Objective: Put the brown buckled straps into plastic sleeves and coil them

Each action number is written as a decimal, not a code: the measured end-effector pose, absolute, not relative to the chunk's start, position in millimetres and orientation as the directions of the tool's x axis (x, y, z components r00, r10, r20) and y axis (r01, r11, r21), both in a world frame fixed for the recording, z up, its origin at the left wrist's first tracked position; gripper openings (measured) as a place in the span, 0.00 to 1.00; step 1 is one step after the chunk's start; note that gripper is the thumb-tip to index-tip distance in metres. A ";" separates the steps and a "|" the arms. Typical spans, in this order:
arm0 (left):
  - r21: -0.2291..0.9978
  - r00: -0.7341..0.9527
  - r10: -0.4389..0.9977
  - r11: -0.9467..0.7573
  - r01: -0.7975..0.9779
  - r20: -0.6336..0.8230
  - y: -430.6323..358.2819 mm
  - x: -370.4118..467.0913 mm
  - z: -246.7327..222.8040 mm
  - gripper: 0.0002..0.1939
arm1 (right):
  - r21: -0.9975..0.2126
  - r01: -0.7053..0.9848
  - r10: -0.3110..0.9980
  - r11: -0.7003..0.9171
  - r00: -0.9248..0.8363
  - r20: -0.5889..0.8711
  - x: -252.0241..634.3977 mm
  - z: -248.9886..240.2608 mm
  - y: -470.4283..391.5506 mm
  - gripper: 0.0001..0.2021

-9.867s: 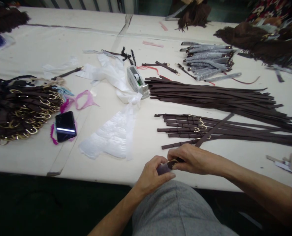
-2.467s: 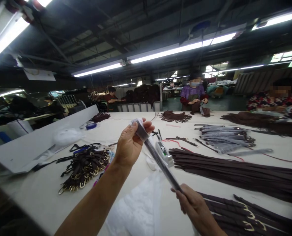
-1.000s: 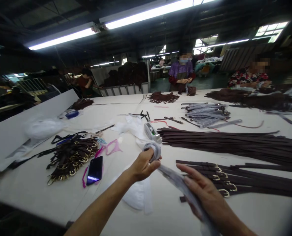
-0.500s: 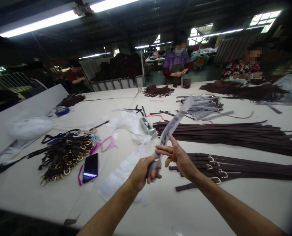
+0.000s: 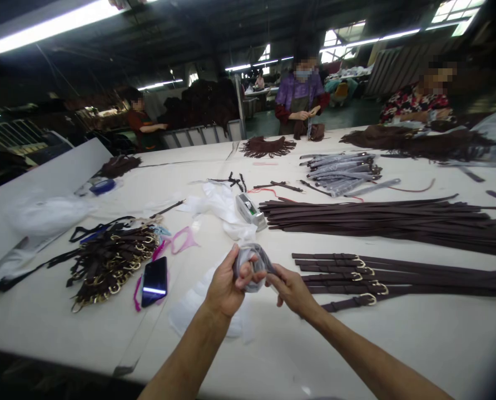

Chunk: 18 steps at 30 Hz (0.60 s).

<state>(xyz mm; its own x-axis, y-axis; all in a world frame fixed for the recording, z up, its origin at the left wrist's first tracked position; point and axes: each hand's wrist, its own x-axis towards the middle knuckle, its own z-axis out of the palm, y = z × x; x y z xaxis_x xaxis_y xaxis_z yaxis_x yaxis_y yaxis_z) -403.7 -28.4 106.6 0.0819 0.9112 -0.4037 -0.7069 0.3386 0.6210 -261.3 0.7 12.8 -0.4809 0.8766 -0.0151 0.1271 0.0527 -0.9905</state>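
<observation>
A dark belt in a clear plastic sleeve is bent into a round coil above the table. My left hand is closed around the coil's left side, with fingers reaching through its middle. My right hand pinches the coil's right edge. Just right of my hands, several brown belts with gold buckles lie side by side. Beneath the coil, a white sheet of padding rests on the table. Further off, several belts in clear sleeves form a stack.
A silver tape dispenser stands beyond my hands, near a long bundle of brown straps. To the left lie a heap of buckled short straps and a black phone. Co-workers are across the white table.
The sleeved belt stood out long and curved from my left hand; now it is curled into a coil. My right hand has moved from open beside it to gripping its edge.
</observation>
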 end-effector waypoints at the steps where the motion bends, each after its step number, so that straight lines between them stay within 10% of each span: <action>1: 0.617 0.066 0.920 0.311 -0.723 -0.386 -27.4 -401.9 103.6 0.23 | -0.990 0.137 0.879 0.019 -0.474 -0.049 -260.2 12.2 -6.8 0.15; 8: 0.794 -0.143 0.980 0.022 -0.608 -0.137 -18.2 -392.0 73.2 0.12 | -0.919 0.030 0.778 -0.393 -0.522 -0.349 -253.8 20.5 -49.1 0.17; 18: 0.994 -0.036 0.998 0.040 -0.097 -0.044 -25.2 -379.0 36.9 0.18 | -0.567 -0.105 0.528 -0.817 -0.533 -0.661 -259.8 10.8 -67.3 0.19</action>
